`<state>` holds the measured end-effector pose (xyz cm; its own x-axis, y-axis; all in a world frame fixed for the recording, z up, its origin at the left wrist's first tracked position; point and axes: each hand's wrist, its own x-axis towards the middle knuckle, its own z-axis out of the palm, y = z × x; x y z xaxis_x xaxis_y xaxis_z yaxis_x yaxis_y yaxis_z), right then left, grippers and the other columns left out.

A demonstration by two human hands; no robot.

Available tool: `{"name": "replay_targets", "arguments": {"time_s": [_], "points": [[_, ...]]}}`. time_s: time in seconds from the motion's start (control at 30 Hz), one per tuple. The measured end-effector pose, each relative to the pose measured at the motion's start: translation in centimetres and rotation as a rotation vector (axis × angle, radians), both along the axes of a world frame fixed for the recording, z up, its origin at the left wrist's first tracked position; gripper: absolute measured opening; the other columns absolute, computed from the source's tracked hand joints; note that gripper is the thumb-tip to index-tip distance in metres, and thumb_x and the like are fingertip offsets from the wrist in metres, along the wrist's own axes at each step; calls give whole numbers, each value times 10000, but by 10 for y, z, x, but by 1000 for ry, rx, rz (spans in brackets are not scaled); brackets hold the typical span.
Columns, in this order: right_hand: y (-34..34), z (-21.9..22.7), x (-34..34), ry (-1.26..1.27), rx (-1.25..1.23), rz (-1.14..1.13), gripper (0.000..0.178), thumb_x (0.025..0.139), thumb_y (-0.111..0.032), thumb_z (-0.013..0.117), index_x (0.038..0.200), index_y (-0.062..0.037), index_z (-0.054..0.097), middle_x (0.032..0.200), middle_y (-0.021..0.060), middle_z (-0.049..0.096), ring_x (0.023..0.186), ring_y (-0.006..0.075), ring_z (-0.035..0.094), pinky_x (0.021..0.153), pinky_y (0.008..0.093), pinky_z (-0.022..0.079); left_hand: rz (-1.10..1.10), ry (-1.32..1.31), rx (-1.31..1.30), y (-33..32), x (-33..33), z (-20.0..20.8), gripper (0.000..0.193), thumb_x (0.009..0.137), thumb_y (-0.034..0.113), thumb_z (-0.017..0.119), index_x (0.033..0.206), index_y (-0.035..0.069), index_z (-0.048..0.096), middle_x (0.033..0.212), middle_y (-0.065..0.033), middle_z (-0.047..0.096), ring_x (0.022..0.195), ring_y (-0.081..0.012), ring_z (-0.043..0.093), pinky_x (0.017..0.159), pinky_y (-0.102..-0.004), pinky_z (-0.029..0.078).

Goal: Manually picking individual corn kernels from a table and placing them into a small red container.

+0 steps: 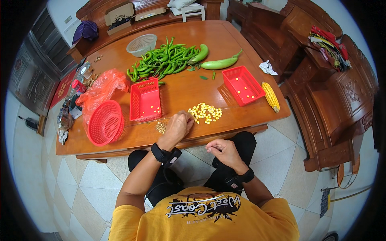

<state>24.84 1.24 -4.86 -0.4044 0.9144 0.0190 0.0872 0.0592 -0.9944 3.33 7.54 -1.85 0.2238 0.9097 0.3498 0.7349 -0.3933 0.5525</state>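
Observation:
My left hand (179, 126) is at the left edge of a loose pile of yellow corn kernels (207, 112) on the table, its fingers bent together; whatever they pinch is hidden. Just left of that hand lies a small heap of tan bits (161, 127), too small to name surely. My right hand (225, 152) hovers above my lap, short of the table edge, fingers loosely extended and holding nothing visible. Two red plastic baskets, a left one (144, 94) and a right one (238, 82), each contain a few kernels. An ear of corn (270, 96) rests beside the right basket.
Green chili peppers (167, 60) are heaped mid-table beside long green eggplants (220, 63). A round red basket (105, 122), orange plastic bag (106, 86) and jars (64, 119) crowd the left side. A grey colander (141, 44) sits farther back; crumpled tissue (268, 68) lies right.

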Motion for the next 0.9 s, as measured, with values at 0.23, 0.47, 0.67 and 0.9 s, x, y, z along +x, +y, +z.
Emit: {"name": "replay_targets", "arguments": {"time_s": [0.23,0.47,0.67,0.9], "points": [[4,-13,-10,415,-385,51,240,940,-93,512,1126,58,532,1024,158,623,893,195,634,811,282,520,-39,-56,-83,-18,4,15,68,736,48,647,773,-9,656,724,-181,620,624,-298,624,582,-356,492],[6,-31,-15,894,-882,96,351,970,-220,433,1190,45,496,1171,155,570,1109,254,544,997,376,414,-224,-107,-172,-53,25,25,78,736,53,666,792,-1,654,724,-142,618,638,-260,626,580,-331,499],[3,-46,-12,1054,-875,197,301,939,-99,437,1191,58,489,1189,170,551,1081,253,554,1009,375,410,-292,-94,-177,-65,27,21,203,747,70,683,938,4,669,776,-145,617,663,-286,626,590,-356,499],[33,19,17,614,-238,-17,243,886,43,424,1092,47,552,1024,152,629,939,239,631,856,326,508,-181,-231,-142,-68,14,24,154,772,38,679,916,-13,673,703,-110,578,583,-201,564,540,-297,461]]}}
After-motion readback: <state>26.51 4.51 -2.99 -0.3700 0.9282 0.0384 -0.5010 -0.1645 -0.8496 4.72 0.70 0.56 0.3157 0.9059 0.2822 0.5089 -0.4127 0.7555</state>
